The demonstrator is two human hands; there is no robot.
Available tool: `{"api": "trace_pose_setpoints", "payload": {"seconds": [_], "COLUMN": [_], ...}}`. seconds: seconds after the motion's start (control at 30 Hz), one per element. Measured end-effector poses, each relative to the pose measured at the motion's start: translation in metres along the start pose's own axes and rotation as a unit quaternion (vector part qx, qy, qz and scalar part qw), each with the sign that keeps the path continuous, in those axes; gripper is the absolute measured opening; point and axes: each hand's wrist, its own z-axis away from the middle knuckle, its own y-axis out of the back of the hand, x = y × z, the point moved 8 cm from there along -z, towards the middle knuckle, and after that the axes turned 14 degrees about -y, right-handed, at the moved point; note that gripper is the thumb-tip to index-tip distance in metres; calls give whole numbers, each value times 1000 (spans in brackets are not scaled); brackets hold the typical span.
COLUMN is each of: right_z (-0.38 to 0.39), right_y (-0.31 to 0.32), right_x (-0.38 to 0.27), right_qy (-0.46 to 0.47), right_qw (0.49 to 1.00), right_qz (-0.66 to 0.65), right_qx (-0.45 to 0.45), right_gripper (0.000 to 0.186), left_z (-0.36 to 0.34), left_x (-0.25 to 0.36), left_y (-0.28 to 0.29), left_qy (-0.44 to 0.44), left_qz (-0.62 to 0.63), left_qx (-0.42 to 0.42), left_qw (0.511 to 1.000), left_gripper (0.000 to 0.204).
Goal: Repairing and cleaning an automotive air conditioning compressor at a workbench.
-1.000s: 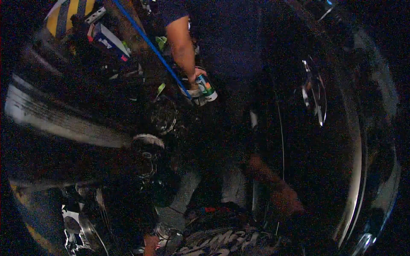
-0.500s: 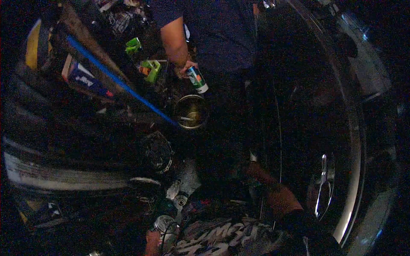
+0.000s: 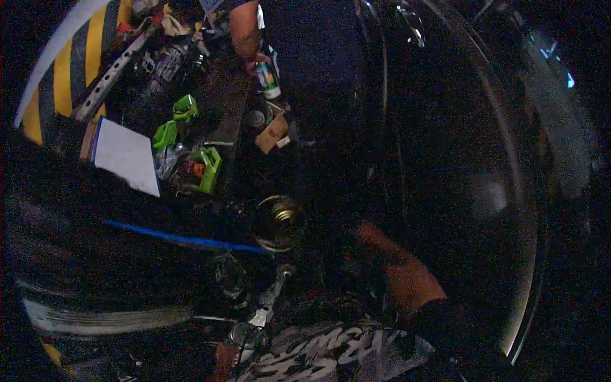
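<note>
Left hand point(image 3: 225, 358) apparently against greyish canister point(image 3: 241, 333)

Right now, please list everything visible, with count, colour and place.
Thin rod: 1, blue, left of centre
Open round metal container: 1, brassy, centre
Printed cylindrical can: 1, green-white, top
Flat panel: 1, white, left
Plastic pieces: at least 2, bright green, upper left
Cardboard piece: 1, brown, below can
Striped surface: 1, yellow-black, upper left
Other clutter: uncountable, mixed, upper left
Cylinder: 1, grey, lower edge
Another person's hand: 1, on can
Left hand: 1, lower edge, grip unclear
Right forearm: 1, lower right
</note>
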Motion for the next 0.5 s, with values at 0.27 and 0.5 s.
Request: {"api": "trace_pose_setpoints", "payload": {"seconds": [0.27,0.5], "right_z": [-121,-271], "right_y": [131,203], "right_x": [-31,-5], "right_qy": [26,-84], "right_qw": [999,996], "right_qz": [41,4], "right_qx": [2,32], "right_gripper": [45,42], "left_z": [-83,-199], "left_x": [24,46], "left_y": [89,171], "left_qy": [11,39], "left_qz": [0,26], "left_qx": [36,60], "left_qw": [999,997], "left_gripper": [39,40]}}
